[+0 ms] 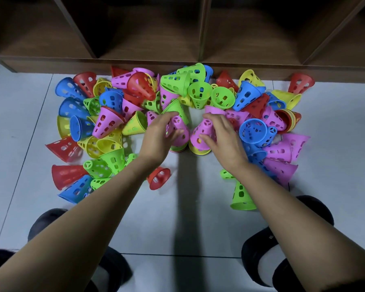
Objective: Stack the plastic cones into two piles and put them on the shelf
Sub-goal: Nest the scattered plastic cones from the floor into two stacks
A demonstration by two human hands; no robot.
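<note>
Fingers: the left hand's (160,135) fingers (173,118) curl round the left pink cone (180,134); the right hand's (223,138) fingers (211,119) curl over the right pink cone (201,133). Both look like grips, though the left is blurred.
Piles: each pink cone caps a short pile. The left pile (177,149) and right pile (199,151) stand side by side on the floor (325,165), in front of the shelf's (177,67) middle divider and apart from its front board.
Step in hand: probably seating these two caps, early in the job.
Doing it well: bring each cone straight down, wide mouth first, and press until the rims nest evenly. A tilted cap would make the pile lean as it grows. Keep both piles upright and close together, so either hand can feed either one.
Loose cones: many loose cones (249,95), red, blue, green, yellow and pink, lie tumbled between the piles and the shelf and out to both sides. Several already sit inside one another at odd angles; these likely need pulling apart first.
Shelf: dark wood compartments at floor level, just behind the heap.
</note>
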